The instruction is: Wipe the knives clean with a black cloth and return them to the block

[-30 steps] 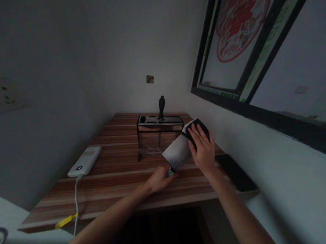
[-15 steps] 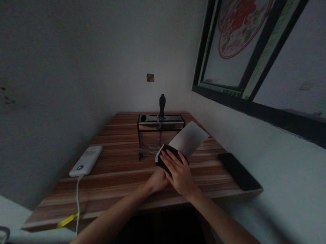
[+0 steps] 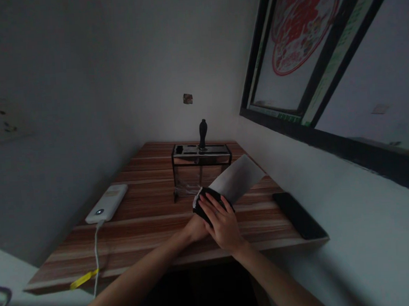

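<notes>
A cleaver with a broad grey blade [image 3: 238, 178] slants up to the right above the wooden table [image 3: 153, 220]. My left hand [image 3: 194, 228] grips its handle, mostly hidden behind my right hand. My right hand [image 3: 220, 221] presses a dark cloth with a white edge [image 3: 201, 203] against the blade's near end, next to the handle. Behind them stands a metal and glass knife holder [image 3: 201, 164] with one black handle [image 3: 203, 133] sticking up from it.
A white power bank [image 3: 107, 203] with a cable [image 3: 95, 252] lies at the left of the table. A dark phone [image 3: 298, 214] lies flat near the right edge. Walls close in on the left, back and right, with a framed window [image 3: 323, 62] on the right.
My right hand slid the cloth from the blade's far tip down to the handle end. The blade's upper part now shows bare. My left hand stayed on the handle.
</notes>
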Action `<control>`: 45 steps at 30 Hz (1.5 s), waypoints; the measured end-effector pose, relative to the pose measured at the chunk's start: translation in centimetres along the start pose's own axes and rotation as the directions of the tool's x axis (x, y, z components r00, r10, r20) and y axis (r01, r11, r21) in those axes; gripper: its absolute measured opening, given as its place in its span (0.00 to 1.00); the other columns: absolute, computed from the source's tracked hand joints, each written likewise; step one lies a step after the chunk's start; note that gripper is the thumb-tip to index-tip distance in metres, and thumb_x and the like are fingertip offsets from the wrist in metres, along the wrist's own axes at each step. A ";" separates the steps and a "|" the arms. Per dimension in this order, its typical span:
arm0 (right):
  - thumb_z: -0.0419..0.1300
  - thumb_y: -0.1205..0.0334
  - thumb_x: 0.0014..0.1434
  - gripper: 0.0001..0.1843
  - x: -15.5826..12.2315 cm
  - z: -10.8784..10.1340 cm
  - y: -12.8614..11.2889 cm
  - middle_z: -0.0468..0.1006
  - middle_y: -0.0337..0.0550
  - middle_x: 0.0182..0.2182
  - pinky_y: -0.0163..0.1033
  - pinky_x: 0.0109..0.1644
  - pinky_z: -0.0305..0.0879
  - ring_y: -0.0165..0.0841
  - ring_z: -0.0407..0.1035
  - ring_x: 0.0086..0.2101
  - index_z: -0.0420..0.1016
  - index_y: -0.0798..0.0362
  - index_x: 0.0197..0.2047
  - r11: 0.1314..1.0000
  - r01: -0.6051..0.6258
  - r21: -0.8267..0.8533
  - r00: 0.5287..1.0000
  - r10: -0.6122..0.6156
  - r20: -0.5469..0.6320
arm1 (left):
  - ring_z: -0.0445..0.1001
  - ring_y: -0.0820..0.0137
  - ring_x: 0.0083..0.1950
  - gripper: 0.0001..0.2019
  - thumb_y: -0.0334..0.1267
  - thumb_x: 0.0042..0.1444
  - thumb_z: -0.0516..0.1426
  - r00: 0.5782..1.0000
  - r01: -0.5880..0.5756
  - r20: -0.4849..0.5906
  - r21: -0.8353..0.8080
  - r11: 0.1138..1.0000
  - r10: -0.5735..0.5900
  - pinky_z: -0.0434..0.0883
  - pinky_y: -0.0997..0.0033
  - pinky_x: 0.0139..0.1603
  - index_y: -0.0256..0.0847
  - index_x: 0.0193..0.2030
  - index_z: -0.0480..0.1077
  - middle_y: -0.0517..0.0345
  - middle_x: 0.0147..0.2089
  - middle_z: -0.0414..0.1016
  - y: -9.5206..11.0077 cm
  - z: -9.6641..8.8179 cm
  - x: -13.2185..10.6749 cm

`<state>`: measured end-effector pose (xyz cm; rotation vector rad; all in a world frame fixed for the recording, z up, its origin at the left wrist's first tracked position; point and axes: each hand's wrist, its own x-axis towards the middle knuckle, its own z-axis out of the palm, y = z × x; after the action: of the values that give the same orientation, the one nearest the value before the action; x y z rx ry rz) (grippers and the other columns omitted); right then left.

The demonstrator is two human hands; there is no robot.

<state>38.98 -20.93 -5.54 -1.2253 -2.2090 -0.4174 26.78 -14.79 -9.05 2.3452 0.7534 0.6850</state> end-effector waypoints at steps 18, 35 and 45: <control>0.49 0.63 0.63 0.28 1.2 -1.2 3.1 0.54 0.40 0.64 0.49 0.66 0.36 0.35 0.45 0.64 0.51 0.52 0.65 0.988 0.023 -0.154 1.000 -0.026 -0.016 | 0.73 0.60 0.43 0.15 0.32 0.48 0.52 0.996 0.060 -0.064 -0.105 0.993 -0.067 0.69 0.62 0.48 0.31 0.43 0.71 0.45 0.43 0.76 1.6 -0.8 0.9; 0.46 0.61 0.65 0.25 3.5 -4.8 9.0 0.60 0.41 0.62 0.52 0.66 0.38 0.36 0.48 0.63 0.53 0.51 0.65 0.959 -0.110 -0.261 0.965 0.040 -0.260 | 0.67 0.71 0.29 0.15 0.46 0.57 0.50 0.991 0.132 -0.016 0.020 0.991 -0.131 0.60 0.74 0.29 0.35 0.35 0.68 0.56 0.28 0.72 1.9 -1.2 0.6; 0.47 0.60 0.65 0.25 3.7 -5.6 9.4 0.55 0.47 0.64 0.53 0.66 0.40 0.37 0.46 0.64 0.55 0.52 0.64 0.938 -0.194 -0.287 0.931 0.084 -0.356 | 0.69 0.69 0.30 0.15 0.46 0.57 0.51 0.990 0.142 -0.005 0.045 0.989 -0.142 0.61 0.73 0.31 0.35 0.35 0.69 0.55 0.29 0.72 1.9 -1.1 0.5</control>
<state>47.26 -16.40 1.07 -1.3500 -1.7919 -0.8837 27.10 -15.34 -6.88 2.3047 0.9354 0.6137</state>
